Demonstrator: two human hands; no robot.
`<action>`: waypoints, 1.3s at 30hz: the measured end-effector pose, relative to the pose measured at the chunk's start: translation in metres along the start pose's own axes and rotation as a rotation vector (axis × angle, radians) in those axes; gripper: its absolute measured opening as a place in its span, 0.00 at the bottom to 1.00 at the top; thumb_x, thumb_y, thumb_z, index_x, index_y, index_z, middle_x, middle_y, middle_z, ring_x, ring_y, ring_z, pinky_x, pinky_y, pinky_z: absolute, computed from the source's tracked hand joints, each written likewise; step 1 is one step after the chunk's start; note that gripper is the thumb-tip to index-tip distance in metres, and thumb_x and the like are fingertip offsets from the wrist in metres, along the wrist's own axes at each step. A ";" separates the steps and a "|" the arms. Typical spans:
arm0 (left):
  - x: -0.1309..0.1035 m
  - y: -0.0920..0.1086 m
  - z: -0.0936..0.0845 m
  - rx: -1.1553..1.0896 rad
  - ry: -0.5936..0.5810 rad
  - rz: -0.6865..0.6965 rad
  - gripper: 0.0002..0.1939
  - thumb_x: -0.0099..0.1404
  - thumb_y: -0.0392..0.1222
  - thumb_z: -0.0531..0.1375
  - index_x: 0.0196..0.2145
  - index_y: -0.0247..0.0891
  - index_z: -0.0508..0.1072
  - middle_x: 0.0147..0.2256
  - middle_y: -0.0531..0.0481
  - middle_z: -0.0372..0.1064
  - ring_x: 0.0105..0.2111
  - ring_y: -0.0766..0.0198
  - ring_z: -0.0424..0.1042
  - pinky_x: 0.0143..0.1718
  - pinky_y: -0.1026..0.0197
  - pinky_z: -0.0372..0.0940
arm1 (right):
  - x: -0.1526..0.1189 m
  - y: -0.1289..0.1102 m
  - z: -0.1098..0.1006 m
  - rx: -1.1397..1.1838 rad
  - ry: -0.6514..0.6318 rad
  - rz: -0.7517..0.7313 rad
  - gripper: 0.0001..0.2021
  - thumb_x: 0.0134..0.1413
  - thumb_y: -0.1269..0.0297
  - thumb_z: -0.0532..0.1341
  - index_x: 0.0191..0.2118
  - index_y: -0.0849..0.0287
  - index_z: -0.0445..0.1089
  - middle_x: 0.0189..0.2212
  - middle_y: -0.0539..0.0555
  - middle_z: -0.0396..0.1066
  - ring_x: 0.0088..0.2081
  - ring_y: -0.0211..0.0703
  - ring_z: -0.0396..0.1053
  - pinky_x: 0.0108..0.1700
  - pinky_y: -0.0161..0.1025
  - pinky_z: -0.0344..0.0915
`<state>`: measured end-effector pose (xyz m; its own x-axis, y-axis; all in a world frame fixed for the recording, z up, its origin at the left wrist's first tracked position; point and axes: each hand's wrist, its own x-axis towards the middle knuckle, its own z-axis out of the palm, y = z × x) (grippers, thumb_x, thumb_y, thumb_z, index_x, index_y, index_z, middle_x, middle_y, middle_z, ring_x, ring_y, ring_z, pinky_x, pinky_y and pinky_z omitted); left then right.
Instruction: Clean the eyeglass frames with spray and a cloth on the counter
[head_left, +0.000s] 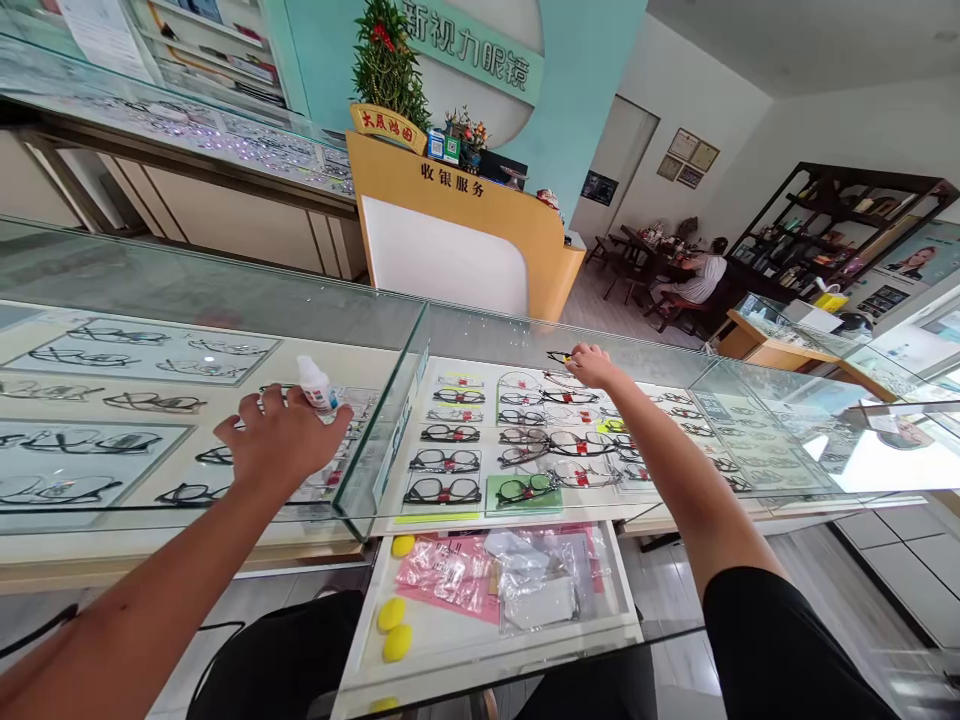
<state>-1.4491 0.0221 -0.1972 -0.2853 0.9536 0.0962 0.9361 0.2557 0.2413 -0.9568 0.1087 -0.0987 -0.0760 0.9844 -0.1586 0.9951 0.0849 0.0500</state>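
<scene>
My left hand [274,435] is over the left part of the glass counter, fingers spread. Between its thumb and index finger stands a small white plastic bottle [315,386] with a printed label; whether the fingers touch it I cannot tell. My right hand [591,366] reaches to the far side of the counter, its fingers closed at a dark-framed pair of eyeglasses [559,357], partly hidden by the hand. Below the glass lie rows of eyeglasses [442,490], many with red tags on the lenses.
An open white drawer [624,590] in front of me holds plastic bags [536,590] and several yellow oval objects [397,642]. A yellow-and-white cash desk [450,245] stands beyond the counter. At the back right, a person [701,275] sits by a dark table.
</scene>
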 end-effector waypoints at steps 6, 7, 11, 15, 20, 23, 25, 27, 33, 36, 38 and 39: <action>-0.002 0.002 -0.003 -0.019 -0.010 -0.002 0.51 0.75 0.69 0.41 0.73 0.18 0.62 0.77 0.17 0.52 0.76 0.23 0.48 0.72 0.22 0.50 | 0.015 0.004 0.017 -0.015 -0.023 0.026 0.29 0.80 0.54 0.44 0.61 0.58 0.80 0.71 0.69 0.64 0.63 0.64 0.59 0.69 0.62 0.57; -0.002 0.002 -0.004 -0.020 -0.012 -0.002 0.51 0.75 0.68 0.42 0.73 0.18 0.62 0.77 0.17 0.52 0.76 0.24 0.48 0.72 0.22 0.49 | 0.015 0.004 0.017 -0.012 -0.022 0.028 0.28 0.80 0.54 0.45 0.60 0.58 0.81 0.71 0.69 0.65 0.63 0.64 0.59 0.69 0.62 0.57; -0.003 0.003 -0.004 -0.032 -0.002 0.005 0.51 0.75 0.68 0.41 0.73 0.17 0.62 0.76 0.16 0.53 0.76 0.24 0.48 0.72 0.22 0.49 | -0.002 -0.005 0.004 0.015 0.048 0.024 0.27 0.81 0.54 0.46 0.61 0.57 0.81 0.73 0.67 0.65 0.66 0.68 0.59 0.69 0.64 0.59; -0.003 0.001 -0.001 -0.043 0.002 0.016 0.51 0.76 0.69 0.42 0.74 0.16 0.61 0.75 0.15 0.53 0.76 0.22 0.48 0.71 0.21 0.50 | -0.066 -0.025 -0.015 0.077 0.254 -0.061 0.29 0.82 0.50 0.42 0.66 0.56 0.75 0.75 0.65 0.62 0.69 0.65 0.58 0.72 0.60 0.58; -0.002 0.003 -0.002 -0.056 -0.001 0.018 0.52 0.76 0.69 0.45 0.74 0.14 0.61 0.75 0.13 0.52 0.75 0.21 0.48 0.71 0.20 0.49 | -0.163 -0.014 0.016 0.296 0.510 -0.286 0.24 0.81 0.47 0.49 0.61 0.52 0.77 0.64 0.63 0.73 0.62 0.62 0.68 0.69 0.58 0.61; -0.004 0.005 -0.004 -0.098 0.001 0.001 0.52 0.74 0.69 0.52 0.72 0.14 0.61 0.74 0.13 0.54 0.75 0.24 0.50 0.72 0.23 0.49 | -0.188 0.025 0.074 0.347 0.665 -0.040 0.21 0.79 0.49 0.52 0.56 0.54 0.78 0.58 0.64 0.75 0.58 0.63 0.69 0.65 0.59 0.63; -0.007 0.006 -0.005 -0.168 0.038 -0.034 0.52 0.71 0.66 0.59 0.72 0.13 0.59 0.75 0.13 0.53 0.75 0.26 0.50 0.74 0.26 0.49 | -0.192 0.051 0.113 0.341 0.706 0.124 0.18 0.75 0.51 0.55 0.53 0.55 0.78 0.55 0.65 0.76 0.55 0.64 0.69 0.61 0.60 0.64; -0.011 0.004 -0.006 -0.279 0.137 -0.083 0.50 0.68 0.59 0.65 0.72 0.16 0.59 0.74 0.15 0.53 0.76 0.27 0.51 0.74 0.28 0.49 | -0.190 0.068 0.143 0.336 0.716 0.205 0.17 0.74 0.52 0.55 0.51 0.55 0.78 0.52 0.64 0.76 0.53 0.64 0.69 0.58 0.58 0.65; -0.068 0.018 -0.032 -0.382 0.616 0.124 0.20 0.62 0.43 0.66 0.49 0.33 0.70 0.57 0.31 0.71 0.63 0.40 0.68 0.68 0.41 0.61 | -0.186 0.075 0.165 0.315 0.778 0.258 0.15 0.75 0.54 0.56 0.45 0.56 0.77 0.48 0.64 0.77 0.53 0.63 0.68 0.56 0.55 0.62; -0.126 0.059 -0.048 -0.442 0.140 0.666 0.10 0.75 0.46 0.56 0.34 0.43 0.68 0.34 0.49 0.71 0.36 0.57 0.72 0.46 0.55 0.67 | -0.187 0.075 0.165 0.289 0.841 0.269 0.14 0.76 0.56 0.56 0.40 0.55 0.75 0.43 0.63 0.77 0.48 0.60 0.68 0.53 0.53 0.61; -0.164 0.095 -0.047 -0.390 -0.345 0.912 0.17 0.80 0.49 0.51 0.32 0.43 0.69 0.30 0.52 0.70 0.30 0.59 0.68 0.37 0.56 0.61 | -0.188 0.075 0.166 0.283 0.869 0.271 0.14 0.75 0.57 0.56 0.38 0.55 0.73 0.41 0.62 0.77 0.46 0.59 0.68 0.52 0.52 0.60; -0.180 0.114 -0.040 -0.361 -0.511 0.965 0.20 0.80 0.50 0.51 0.30 0.43 0.68 0.29 0.52 0.71 0.30 0.60 0.68 0.35 0.56 0.59 | -0.189 0.075 0.167 0.283 0.881 0.276 0.14 0.75 0.57 0.56 0.37 0.54 0.73 0.41 0.62 0.77 0.46 0.59 0.67 0.51 0.51 0.59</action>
<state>-1.2992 -0.1271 -0.1482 0.7126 0.7015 0.0081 0.5824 -0.5980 0.5506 -0.8576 -0.0968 -0.2295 0.2582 0.7364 0.6254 0.9544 -0.0940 -0.2834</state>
